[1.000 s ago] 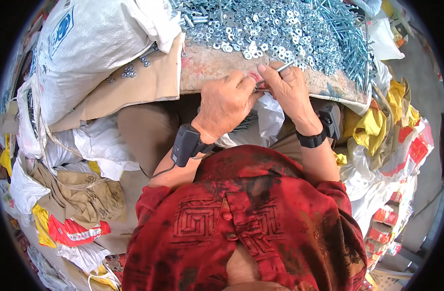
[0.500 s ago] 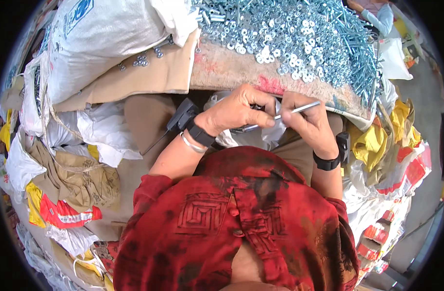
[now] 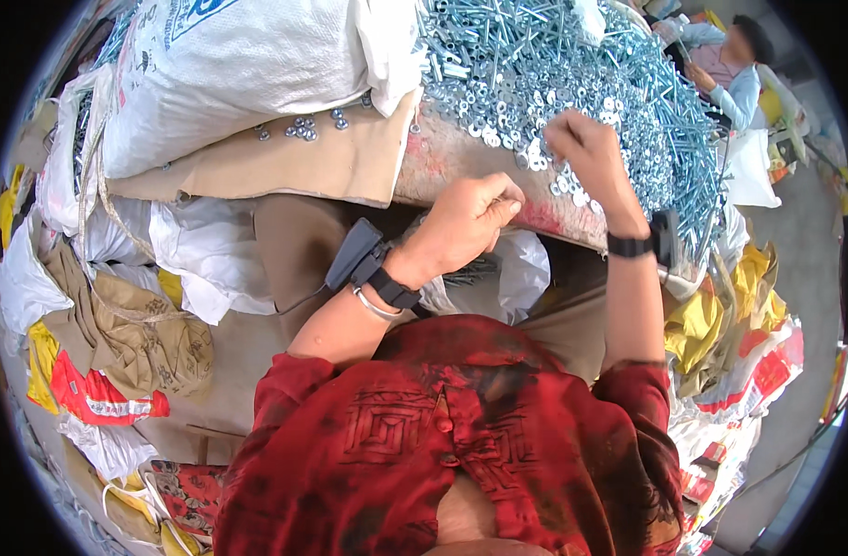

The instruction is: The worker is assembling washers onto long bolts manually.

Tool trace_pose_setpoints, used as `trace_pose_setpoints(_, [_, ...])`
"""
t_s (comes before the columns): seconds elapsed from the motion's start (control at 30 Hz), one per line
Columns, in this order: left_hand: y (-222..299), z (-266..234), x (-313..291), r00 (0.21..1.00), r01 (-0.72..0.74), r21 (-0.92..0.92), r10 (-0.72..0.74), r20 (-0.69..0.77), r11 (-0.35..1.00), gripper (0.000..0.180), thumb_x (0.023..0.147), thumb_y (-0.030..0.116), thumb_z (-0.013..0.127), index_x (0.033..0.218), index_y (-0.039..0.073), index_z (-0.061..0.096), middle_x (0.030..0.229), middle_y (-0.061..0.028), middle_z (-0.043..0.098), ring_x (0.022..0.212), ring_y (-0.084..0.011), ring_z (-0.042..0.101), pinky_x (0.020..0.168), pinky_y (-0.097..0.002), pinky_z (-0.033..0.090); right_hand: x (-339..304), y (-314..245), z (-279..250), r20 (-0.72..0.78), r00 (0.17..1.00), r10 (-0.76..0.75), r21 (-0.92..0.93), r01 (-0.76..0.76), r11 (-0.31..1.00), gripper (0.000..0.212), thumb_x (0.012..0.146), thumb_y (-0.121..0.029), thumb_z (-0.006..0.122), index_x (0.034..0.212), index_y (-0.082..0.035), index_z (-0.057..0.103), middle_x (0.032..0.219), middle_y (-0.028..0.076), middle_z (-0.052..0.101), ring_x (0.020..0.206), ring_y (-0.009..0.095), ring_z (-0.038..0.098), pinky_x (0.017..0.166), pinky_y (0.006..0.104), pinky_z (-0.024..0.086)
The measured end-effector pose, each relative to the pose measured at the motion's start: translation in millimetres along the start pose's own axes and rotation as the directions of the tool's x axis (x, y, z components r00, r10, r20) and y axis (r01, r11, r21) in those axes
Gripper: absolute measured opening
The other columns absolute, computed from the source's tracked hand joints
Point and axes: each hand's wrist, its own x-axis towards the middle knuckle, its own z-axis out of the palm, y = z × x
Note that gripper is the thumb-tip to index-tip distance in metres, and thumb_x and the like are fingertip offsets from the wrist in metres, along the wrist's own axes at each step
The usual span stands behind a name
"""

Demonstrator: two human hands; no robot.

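My left hand (image 3: pixel 466 222) hovers over the lap near the table's front edge, its fingers curled closed. What they hold, if anything, is hidden. Farther right, my right hand (image 3: pixel 586 153) reaches to the loose metal washers (image 3: pixel 507 116), fingers bent down and together, tips out of sight. Behind and right of the washers lie heaps of long thin bluish metal rods (image 3: pixel 688 167); short metal tubes (image 3: pixel 447 60) lie to their left. Below the left hand, a white plastic bag (image 3: pixel 524 273) hangs open between the knees, with dark metal pieces (image 3: pixel 472 271) showing inside.
A big white woven sack (image 3: pixel 248 88) rests on cardboard (image 3: pixel 285 176) at the left, with several nuts (image 3: pixel 303 128) beside it. Crumpled brown bags (image 3: pixel 155 343) and yellow bags (image 3: pixel 697 320) lie at both sides. A co-worker (image 3: pixel 725 65) sits at the far right.
My hands have parted: the right one went forward to the washers, the left stayed above the lap. The metal rod that was between them is no longer visible.
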Motion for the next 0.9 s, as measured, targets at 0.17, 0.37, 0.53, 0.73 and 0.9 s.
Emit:
trace_pose_setpoints(0.17, [-3.6,-12.2,8.6,0.994,-0.069,-0.337,0.035,-0.108,0.939,0.012,0.101,0.012,0.051,0.105,0.004,0.059,0.070,-0.0006,0.057,0.057,-0.0038,0.048,0.047,-0.0190,0.036,98.5,24.2,33.5,0.009,0.924,-0.382,-0.595,0.312,0.741,0.018,0.082,-0.009,0.063,0.099,-0.008,0.069,0.088,0.014,0.063,0.079,0.030,0.066,0.069,0.0395,0.052])
trace_pose_setpoints(0.37, [-5.9,-38.4,2.5,0.989,0.088,-0.629,-0.141,-0.034,0.772,0.019,0.100,0.014,0.051,0.111,0.000,0.058,0.072,-0.0072,0.060,0.055,-0.0051,0.047,0.043,-0.0180,0.032,114.8,7.5,45.1,0.227,0.936,-0.270,-0.786,0.339,0.516,0.030,0.082,-0.001,0.056,0.108,-0.013,0.068,0.099,0.011,0.060,0.091,0.031,0.065,0.075,0.0421,0.053])
trace_pose_setpoints(0.53, [-5.8,-35.3,7.2,0.989,0.007,-0.801,-0.121,-0.082,0.599,0.031,0.099,0.016,0.048,0.124,-0.001,0.053,0.083,-0.0122,0.062,0.061,-0.0102,0.052,0.043,-0.0198,0.034,78.8,0.4,17.8,-0.084,0.811,-0.579,-0.631,0.407,0.661,0.019,0.084,-0.003,0.062,0.102,-0.009,0.064,0.101,0.010,0.061,0.087,0.031,0.064,0.070,0.0380,0.055])
trace_pose_setpoints(0.73, [-7.0,-35.6,8.9,0.985,-0.102,-0.821,-0.058,-0.161,0.561,0.047,0.097,0.013,0.040,0.141,-0.003,0.041,0.118,-0.0261,0.063,0.089,-0.0250,0.068,0.047,-0.0239,0.040,-26.6,-52.5,0.1,-0.303,0.949,-0.084,-0.180,0.029,0.983,0.007,0.091,-0.003,0.064,0.098,-0.005,0.063,0.084,0.006,0.067,0.075,0.009,0.062,0.062,0.0242,0.047])
trace_pose_setpoints(0.9, [-8.5,-32.1,12.4,0.994,-0.076,-0.789,-0.011,-0.104,0.609,0.044,0.099,0.014,0.041,0.139,-0.003,0.043,0.124,-0.0294,0.060,0.099,-0.0267,0.068,0.048,-0.0222,0.042,-63.3,-17.4,34.0,-0.086,0.989,-0.119,-0.086,0.112,0.990,0.013,0.090,-0.010,0.067,0.101,-0.003,0.065,0.082,0.011,0.064,0.067,0.023,0.060,0.064,0.0309,0.047])
